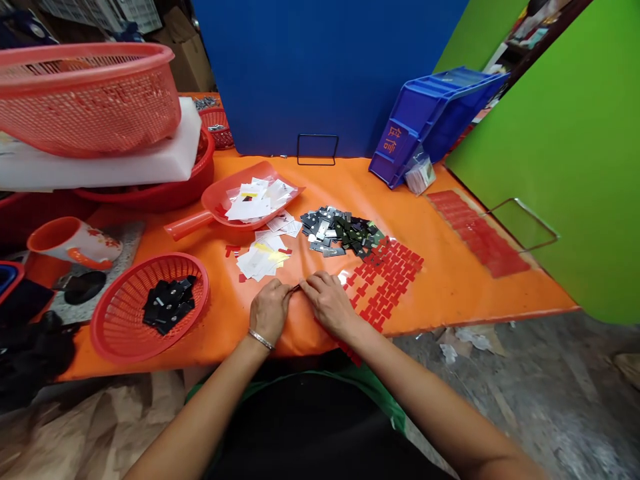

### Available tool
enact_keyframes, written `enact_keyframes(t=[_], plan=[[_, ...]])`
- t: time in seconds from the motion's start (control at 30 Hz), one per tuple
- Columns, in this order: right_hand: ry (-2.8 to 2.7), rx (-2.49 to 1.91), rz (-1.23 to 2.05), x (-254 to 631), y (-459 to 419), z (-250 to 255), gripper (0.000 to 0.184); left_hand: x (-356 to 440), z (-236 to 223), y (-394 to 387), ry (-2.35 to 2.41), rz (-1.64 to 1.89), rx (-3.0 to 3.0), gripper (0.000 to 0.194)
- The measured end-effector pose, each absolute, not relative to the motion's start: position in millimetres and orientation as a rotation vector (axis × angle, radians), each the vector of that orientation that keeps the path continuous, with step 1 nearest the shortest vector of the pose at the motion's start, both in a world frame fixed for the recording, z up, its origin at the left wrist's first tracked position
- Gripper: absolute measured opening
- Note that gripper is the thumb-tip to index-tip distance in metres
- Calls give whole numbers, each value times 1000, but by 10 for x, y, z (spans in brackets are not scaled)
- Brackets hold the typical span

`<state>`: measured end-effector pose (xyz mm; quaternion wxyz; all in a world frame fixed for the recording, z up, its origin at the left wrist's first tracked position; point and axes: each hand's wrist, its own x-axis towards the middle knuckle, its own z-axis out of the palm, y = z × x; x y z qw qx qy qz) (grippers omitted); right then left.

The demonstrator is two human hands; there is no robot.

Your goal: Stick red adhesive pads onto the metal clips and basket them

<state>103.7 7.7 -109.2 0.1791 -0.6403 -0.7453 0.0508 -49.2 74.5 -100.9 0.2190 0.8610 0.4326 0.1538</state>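
Note:
Near the front edge of the orange table, my left hand [270,308] and my right hand [327,300] meet with their fingertips pinched on one small, thin dark piece [295,289]. Its kind is mostly hidden by the fingers. Just beyond my right hand lies a pile of small dark and metallic flat plates [343,230]. A sheet of red T-shaped pieces [395,273] spreads to the right of that hand. White paper slips [263,260], with a few loose red bits, lie beyond my left hand.
A red basket [107,320] with black pieces stands at left, near a mug [75,241]. Behind are a red scoop [213,193] full of slips and a large stacked basket [90,100]. A blue bin [425,127] leans at back right, between blue and green panels [560,167].

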Motion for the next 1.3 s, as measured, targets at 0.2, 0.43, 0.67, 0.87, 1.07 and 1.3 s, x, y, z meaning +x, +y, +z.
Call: enact_keyframes(t=[0.2,0.43,0.67,0.87,1.07,1.3], plan=[[-1453,-1674,324,1347,-19,-920,25,-561,-990,843,1174,540,2071,16],[-1104,-1813,649,1761,-410,-790,11,-542,-815,785,981,590,1274,33],[-1376,-1923,620,1425,-543,-901,11,-369,-708,543,910,474,897,29],[-1439,-1943,643,1322,-591,-864,15,-279,-837,393,899,391,942,26],[-1435,-2199,587,1063,-567,-893,7,-157,-1038,360,898,447,1085,19],[-1447,-2450,659,975,-457,-779,4,-124,-1125,395,927,452,1093,13]])
